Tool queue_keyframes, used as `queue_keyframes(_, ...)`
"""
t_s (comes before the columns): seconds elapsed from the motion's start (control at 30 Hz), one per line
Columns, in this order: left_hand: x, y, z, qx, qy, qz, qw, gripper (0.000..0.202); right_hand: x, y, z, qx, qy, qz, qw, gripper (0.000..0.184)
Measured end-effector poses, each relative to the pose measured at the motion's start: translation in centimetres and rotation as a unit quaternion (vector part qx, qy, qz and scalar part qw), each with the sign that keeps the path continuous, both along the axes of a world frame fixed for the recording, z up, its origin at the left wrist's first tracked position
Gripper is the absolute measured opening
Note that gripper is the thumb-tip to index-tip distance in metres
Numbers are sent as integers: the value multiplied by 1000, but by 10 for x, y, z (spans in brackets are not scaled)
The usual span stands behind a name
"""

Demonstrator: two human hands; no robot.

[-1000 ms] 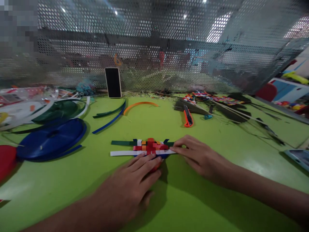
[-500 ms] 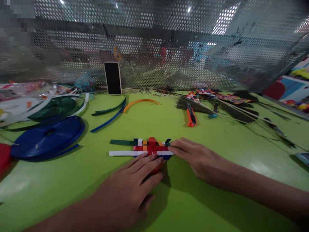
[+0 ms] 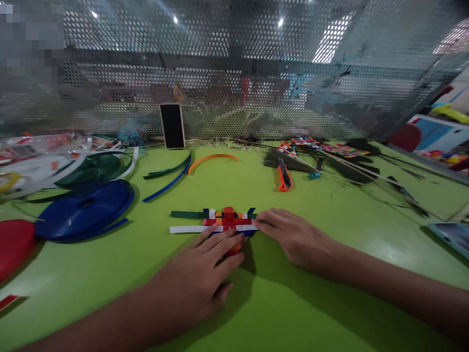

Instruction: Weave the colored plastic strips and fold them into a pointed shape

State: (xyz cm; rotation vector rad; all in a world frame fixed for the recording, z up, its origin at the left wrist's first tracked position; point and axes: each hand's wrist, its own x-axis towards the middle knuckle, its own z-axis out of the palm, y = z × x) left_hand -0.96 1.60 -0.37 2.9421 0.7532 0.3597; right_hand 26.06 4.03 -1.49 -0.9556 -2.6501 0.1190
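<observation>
In front of me on the green tabletop lies a small woven piece (image 3: 229, 215) of red, white, orange, green and blue flat plastic strips. A green strip (image 3: 186, 214) and a white strip (image 3: 186, 229) stick out from its left side. My left hand (image 3: 201, 269) rests over the near edge of the piece, fingers stretched out flat on it, hiding part of the weave. With thumb and fingertips together, my right hand (image 3: 293, 237) pinches strip ends at the piece's right side. Exactly which strips are between these fingers is hidden.
Coils of blue strip (image 3: 84, 208) and red strip (image 3: 16, 247) lie left, near plastic bags (image 3: 47, 146). Loose blue (image 3: 166, 186) and orange strips (image 3: 214, 157) curve beyond the weave. A cutter knife (image 3: 284, 175) lies behind right. A phone (image 3: 172, 126) leans against the perforated metal panel (image 3: 227, 107).
The view has shifted slightly, showing more of the red coil at left and the device at right. Both hands stay at the woven piece, with only slight finger movement.
</observation>
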Motion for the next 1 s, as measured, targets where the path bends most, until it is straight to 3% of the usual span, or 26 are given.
queue_keyframes(0.2,0,1,0,20,4,-18,1000,42,-15,9,15,-61,85,-61,993,27)
queue_keyframes(0.33,0,-2,1,38,-14,-24,999,36,-21,12,18,-112,114,-109,981,23)
queue_keyframes(0.5,1,-4,2,49,-22,-26,998,33,-25,12,23,-259,142,-179,939,19)
queue_keyframes(0.6,1,-3,3,29,-30,-22,999,34,-23,13,24,-306,190,-195,912,20)
queue_keyframes(0.83,1,-4,11,-30,-40,-14,999,37,-23,13,23,-341,228,-208,888,21)
queue_keyframes(1.0,2,-5,14,-41,-49,-9,998,35,-26,11,27,-331,227,-232,886,10)
